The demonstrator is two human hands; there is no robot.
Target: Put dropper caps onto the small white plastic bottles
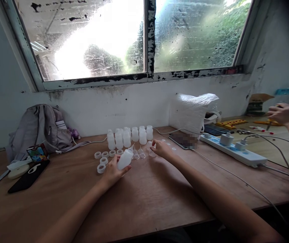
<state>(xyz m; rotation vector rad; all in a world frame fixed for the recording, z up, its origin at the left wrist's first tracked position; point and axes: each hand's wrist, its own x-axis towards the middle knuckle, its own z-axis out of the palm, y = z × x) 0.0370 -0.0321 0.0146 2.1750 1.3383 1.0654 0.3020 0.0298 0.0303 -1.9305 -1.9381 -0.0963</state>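
Observation:
My left hand [114, 171] is wrapped round a frosted white baby bottle [125, 159], tilted with its neck up and to the right. My right hand [161, 149] has its thumb and fingertips drawn together beside a clear plastic cap [149, 145]; what lies in the pinch is too small to make out. Several bottles of the same kind [135, 134] stand in rows by the wall. White screw rings [102, 168] lie left of my left hand. Between my hands are clear teats [140, 152], and small clear discs [174, 149] lie beyond my right hand.
A phone [182, 141] with a cable and a power strip [232, 150] lie to the right. Farther right, another person's hand [282, 113] holds a tool. A grey backpack [41, 125] and a black pouch [29, 177] are on the left. A white bag [188, 113] stands behind.

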